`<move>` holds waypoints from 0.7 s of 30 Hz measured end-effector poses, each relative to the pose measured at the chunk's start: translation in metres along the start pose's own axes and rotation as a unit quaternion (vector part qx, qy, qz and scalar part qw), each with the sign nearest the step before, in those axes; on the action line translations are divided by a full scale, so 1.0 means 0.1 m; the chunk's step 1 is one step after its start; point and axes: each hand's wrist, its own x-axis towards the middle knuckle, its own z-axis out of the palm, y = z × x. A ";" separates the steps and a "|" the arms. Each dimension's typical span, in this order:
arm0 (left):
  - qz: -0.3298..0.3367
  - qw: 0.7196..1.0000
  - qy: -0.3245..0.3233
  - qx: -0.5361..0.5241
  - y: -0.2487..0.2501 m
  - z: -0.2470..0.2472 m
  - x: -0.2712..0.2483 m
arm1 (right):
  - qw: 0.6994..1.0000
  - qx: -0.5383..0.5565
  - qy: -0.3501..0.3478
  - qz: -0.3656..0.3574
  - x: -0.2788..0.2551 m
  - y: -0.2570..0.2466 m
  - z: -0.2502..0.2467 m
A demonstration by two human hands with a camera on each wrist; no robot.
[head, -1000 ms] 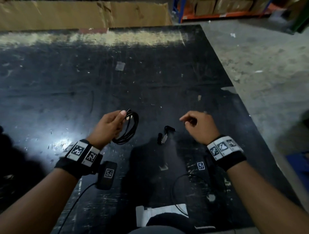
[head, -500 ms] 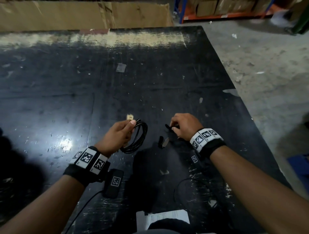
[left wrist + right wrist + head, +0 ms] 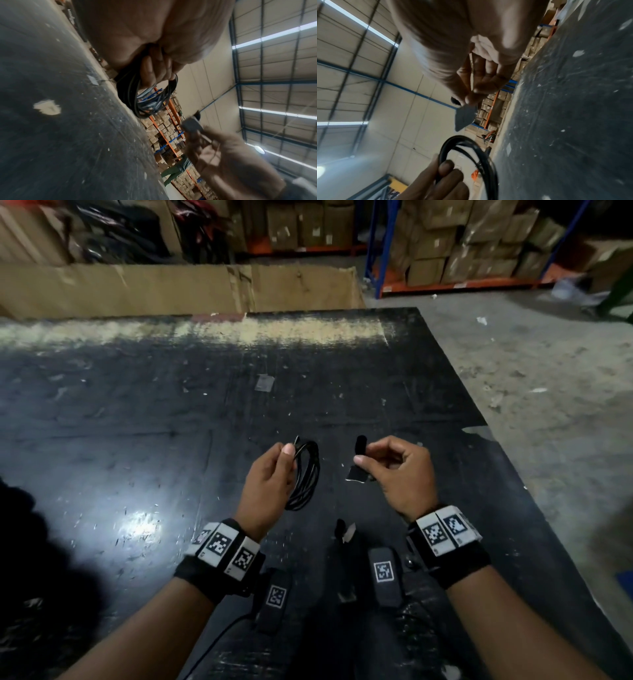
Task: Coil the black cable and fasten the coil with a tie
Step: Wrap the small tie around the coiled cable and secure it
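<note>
A scuffed black surface (image 3: 137, 440) fills most of the head view, its far edge worn pale and a bright glare patch on its near left part. Behind it stands a long flattened cardboard sheet (image 3: 171, 289), and beyond that blue-and-orange shelving (image 3: 380, 251) stacked with cardboard boxes (image 3: 472, 244). Grey concrete floor (image 3: 548, 405) runs along the right side.

Both forearms reach in from the near edge, each wearing a black wrist strap with square printed markers. The left hand (image 3: 270, 487) is held above the surface, thumb and curled fingers pinching one side of the coiled black cable (image 3: 306, 474); the coil hangs as an upright oval of several loops to the right of that hand, clear of the surface. In the left wrist view the fingers (image 3: 154, 67) pass through the loops.

The right hand (image 3: 397, 474) is raised just beside the coil, apart from it, its thumb and forefinger pinching a short dark tie (image 3: 359, 455); one end sticks up above the fingertips and a flat tab hangs below them. The other fingers are curled in.

Another small dark tie (image 3: 342, 530) with a pale tab lies on the surface between the wrists.
</note>
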 end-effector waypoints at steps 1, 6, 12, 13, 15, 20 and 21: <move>0.013 1.000 0.007 0.014 0.01 0.02 0.00 | 1.000 0.023 -0.002 0.000 -0.03 -0.06 0.04; 0.098 0.986 0.046 0.128 0.06 0.09 -0.03 | 0.994 0.099 0.005 0.042 -0.18 -0.27 0.23; 0.175 0.960 0.059 0.210 0.20 0.16 -0.15 | 0.966 0.202 0.053 0.150 -0.31 -0.40 0.44; 0.186 0.957 0.059 0.214 0.20 0.16 -0.16 | 0.956 0.226 0.063 0.175 -0.32 -0.42 0.47; 0.206 0.950 0.057 0.227 0.19 0.17 -0.18 | 0.938 0.260 0.068 0.221 -0.34 -0.45 0.51; 0.217 0.942 0.053 0.251 0.21 0.18 -0.21 | 0.924 0.258 0.043 0.278 -0.34 -0.49 0.52; 0.220 0.941 0.055 0.251 0.23 0.17 -0.21 | 0.922 0.260 0.032 0.285 -0.34 -0.49 0.51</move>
